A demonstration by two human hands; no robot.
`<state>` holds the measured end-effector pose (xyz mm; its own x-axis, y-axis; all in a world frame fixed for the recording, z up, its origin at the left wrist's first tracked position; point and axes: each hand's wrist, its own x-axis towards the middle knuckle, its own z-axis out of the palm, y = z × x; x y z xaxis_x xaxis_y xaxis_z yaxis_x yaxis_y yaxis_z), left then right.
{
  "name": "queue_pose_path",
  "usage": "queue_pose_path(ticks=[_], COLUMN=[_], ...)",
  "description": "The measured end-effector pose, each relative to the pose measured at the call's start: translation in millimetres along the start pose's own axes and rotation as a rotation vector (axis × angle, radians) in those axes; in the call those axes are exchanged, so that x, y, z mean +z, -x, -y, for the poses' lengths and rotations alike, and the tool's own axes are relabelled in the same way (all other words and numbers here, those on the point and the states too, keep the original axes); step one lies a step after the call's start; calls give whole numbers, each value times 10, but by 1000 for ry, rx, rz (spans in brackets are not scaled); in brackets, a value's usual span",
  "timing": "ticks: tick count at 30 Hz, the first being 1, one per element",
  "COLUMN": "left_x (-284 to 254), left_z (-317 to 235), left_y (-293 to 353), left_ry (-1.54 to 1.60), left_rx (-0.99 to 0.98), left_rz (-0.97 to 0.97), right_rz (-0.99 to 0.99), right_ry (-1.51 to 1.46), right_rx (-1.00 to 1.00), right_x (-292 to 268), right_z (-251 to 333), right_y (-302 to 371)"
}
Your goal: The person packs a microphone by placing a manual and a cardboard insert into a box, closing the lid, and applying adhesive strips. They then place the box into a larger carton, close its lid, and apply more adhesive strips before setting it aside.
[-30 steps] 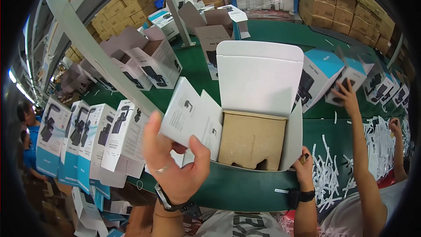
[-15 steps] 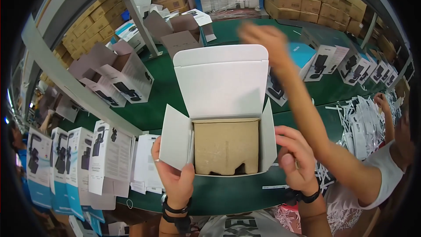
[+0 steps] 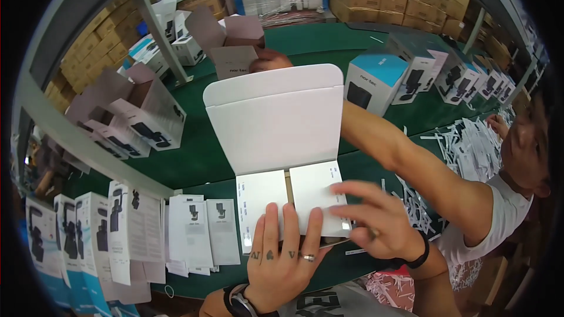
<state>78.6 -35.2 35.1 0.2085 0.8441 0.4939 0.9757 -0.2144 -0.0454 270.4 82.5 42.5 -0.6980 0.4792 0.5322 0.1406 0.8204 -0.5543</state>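
A white carton (image 3: pixel 273 132) stands in front of me with its lid raised at the back. Its left side flap (image 3: pixel 258 191) and right side flap (image 3: pixel 311 185) are folded inward, with a narrow strip of brown cardboard (image 3: pixel 288 188) showing between them. My left hand (image 3: pixel 282 264) lies flat across both flaps near the front edge, fingers stretched out. At the right flap is my right hand (image 3: pixel 379 223), its fingers apart and slightly blurred, holding nothing. What lies beneath the flaps is mostly hidden.
Leaflets (image 3: pixel 223 240) and printed boxes (image 3: pixel 135 235) are at left. Behind are open boxes (image 3: pixel 158 105). A co-worker's arm (image 3: pixel 405 155) reaches behind the lid to another open box (image 3: pixel 232 61). Closed boxes (image 3: pixel 376 76) and paper strips (image 3: pixel 470 149) are at right, a metal post (image 3: pixel 164 35) at back left.
Both side flaps have folded in over the brown cardboard. My left hand has moved from the carton's left side onto them. The co-worker's hand has moved left behind the lid.
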Motion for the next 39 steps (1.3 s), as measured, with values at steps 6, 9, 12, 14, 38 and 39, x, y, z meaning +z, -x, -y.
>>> queue_pose_path(ticks=[6,9,12,14,38,39], left_x=[100,138,176,211,197,168], left_z=[12,46,78,79,185,212], left_y=[-12,-45,-50,-59,49,69], left_ry=[36,16,15,58,40,11], left_rx=[-16,0,16,-23,2,13], left_rz=[16,15,11,-85,-51,-10], right_rz=[-142,-167,-204,-180,84,48], right_ry=[171,319,390,364,283,180], right_rx=[280,290,284,293,283,208], right_x=[-80,-49,-36,-18,-288,-199], right_z=[10,-139,-206,-231,93,163], right_y=[-224,-271,-283,-288,-274,-497])
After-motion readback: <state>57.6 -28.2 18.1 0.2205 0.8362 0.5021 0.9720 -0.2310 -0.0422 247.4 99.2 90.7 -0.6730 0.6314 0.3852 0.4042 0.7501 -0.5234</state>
